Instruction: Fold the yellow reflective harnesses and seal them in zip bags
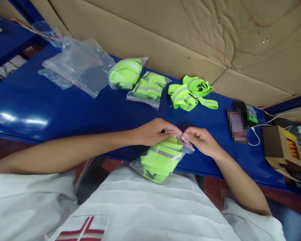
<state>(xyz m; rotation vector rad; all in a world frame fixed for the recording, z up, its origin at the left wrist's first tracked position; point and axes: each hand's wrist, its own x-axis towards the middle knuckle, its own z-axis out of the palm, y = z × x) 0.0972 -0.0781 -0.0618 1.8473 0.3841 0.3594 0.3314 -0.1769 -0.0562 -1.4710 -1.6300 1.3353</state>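
Note:
Between my hands, near the table's front edge, is a clear zip bag [137, 164] with a folded neon-yellow reflective strap [163, 155] inside. My left hand [157, 130] pinches the bag's upper edge from the left. Thumb and fingers of my right hand [200, 139] grip the same edge at its right end, close to my left fingertips. The bag hangs tilted toward my body. Farther back lie two filled zip bags [126, 73] [150, 87] with the same kind of strap, and loose rolled reflective straps [193, 93].
Flat clear zip bags [80, 65] lie at the back left of the blue table [65, 117]. On the right are a phone [237, 125], white cables [259, 137] and an open cardboard box [274, 144]. A tan padded panel [165, 36] stands behind the table.

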